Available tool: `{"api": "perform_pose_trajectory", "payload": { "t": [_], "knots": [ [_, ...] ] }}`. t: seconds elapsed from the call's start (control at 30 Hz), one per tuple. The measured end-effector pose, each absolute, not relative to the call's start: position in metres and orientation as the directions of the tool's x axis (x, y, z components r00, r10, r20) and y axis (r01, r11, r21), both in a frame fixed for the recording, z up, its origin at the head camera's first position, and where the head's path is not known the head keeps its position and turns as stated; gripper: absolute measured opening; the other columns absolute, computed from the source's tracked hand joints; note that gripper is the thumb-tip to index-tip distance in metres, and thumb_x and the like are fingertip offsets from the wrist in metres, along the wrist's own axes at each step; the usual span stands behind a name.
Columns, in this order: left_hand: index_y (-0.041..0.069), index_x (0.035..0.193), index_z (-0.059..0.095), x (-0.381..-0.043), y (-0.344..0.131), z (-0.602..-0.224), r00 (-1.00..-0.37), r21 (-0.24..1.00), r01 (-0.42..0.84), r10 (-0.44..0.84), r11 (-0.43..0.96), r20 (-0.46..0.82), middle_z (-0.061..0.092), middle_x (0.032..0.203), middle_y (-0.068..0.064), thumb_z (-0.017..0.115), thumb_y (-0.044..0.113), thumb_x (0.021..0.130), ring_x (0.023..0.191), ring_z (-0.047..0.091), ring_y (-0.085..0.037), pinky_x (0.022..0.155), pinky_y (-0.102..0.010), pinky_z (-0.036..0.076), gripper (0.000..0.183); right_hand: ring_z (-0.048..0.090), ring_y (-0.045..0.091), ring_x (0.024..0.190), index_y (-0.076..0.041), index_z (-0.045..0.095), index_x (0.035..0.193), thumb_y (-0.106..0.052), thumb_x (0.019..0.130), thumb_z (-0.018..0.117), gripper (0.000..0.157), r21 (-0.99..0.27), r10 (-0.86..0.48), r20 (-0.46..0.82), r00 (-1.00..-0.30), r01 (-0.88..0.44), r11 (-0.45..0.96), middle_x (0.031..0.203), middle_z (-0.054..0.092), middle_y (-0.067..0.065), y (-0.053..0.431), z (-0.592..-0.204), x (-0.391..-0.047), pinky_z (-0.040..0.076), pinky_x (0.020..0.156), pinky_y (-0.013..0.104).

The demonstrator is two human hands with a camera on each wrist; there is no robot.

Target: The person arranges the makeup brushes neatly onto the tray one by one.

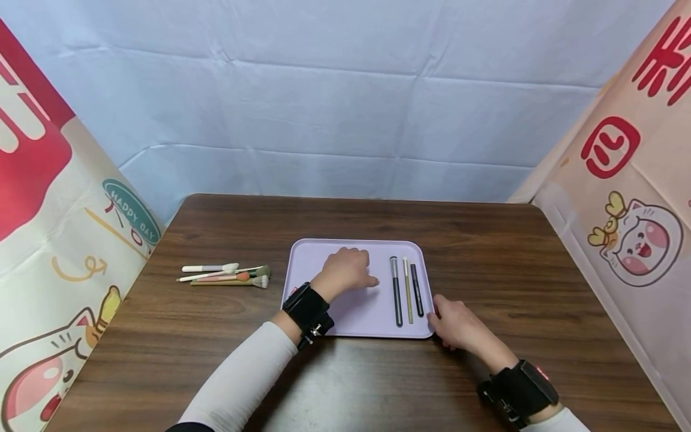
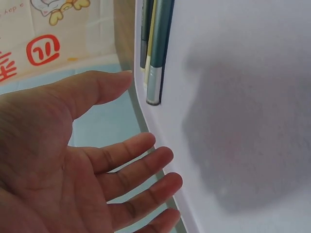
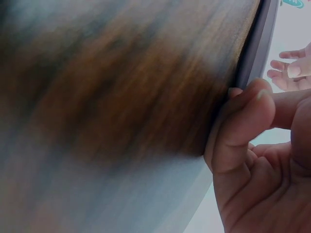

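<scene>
A pale lilac tray (image 1: 345, 327) lies on the table. My left hand (image 1: 345, 270) hovers over its middle with nothing in it; in the left wrist view the fingers are spread and the thumb is apart. At the tray's near right corner, my right hand (image 1: 456, 321) grips the rim, with curled fingers (image 3: 243, 131) at the edge in the right wrist view. Side by side on the tray's right part lie a dark green makeup brush (image 1: 396, 294) with a silvery end, a thin yellow-green stick (image 1: 408, 294) and a shorter black stick (image 1: 417, 291).
Several makeup brushes (image 1: 227, 276) with light, pink and green handles lie in a loose pile left of the tray. The brown wooden table (image 1: 378, 390) extends around it. A pale blue cloth (image 1: 335, 108) hangs behind, with printed cloths at both sides.
</scene>
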State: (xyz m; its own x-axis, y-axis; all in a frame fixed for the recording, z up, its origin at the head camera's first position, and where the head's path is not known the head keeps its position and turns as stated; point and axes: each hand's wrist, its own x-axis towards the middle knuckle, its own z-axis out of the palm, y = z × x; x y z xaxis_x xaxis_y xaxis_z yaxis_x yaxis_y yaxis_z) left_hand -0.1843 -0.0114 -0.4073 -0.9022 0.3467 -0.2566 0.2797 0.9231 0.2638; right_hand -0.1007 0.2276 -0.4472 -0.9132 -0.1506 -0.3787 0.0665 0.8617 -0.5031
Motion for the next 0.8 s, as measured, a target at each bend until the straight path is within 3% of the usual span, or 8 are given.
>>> {"api": "perform_pose_trajectory", "payload": {
  "t": [0.37,0.8],
  "knots": [
    [0.012,0.130,0.063,-0.179,-0.037,-0.405,-0.917,0.229,0.268,0.320,0.936,-0.236,0.066,0.125,-0.006,0.073,0.047,0.089,0.117,0.057,-0.029,0.097,-0.049,0.046,0.055,0.056,0.019,0.052,-0.001,0.055,0.108,-0.014,0.102,0.054,0.014,-0.505,-0.145,-0.383,-0.913,0.075,0.860,0.072,0.056,0.008,0.227,-0.447,-0.101,0.048,0.047,0.033],
    [0.013,0.136,0.060,-0.172,-0.081,-0.401,-0.937,0.244,0.216,0.271,0.945,-0.221,0.061,0.135,-0.009,0.072,0.047,0.090,0.126,0.052,-0.034,0.102,-0.053,0.043,0.059,0.056,0.019,0.051,-0.001,0.055,0.108,-0.014,0.102,0.053,0.014,-0.502,-0.143,-0.378,-0.915,0.073,0.862,0.070,0.056,0.007,0.227,-0.448,-0.101,0.048,0.046,0.033]
  ]
}}
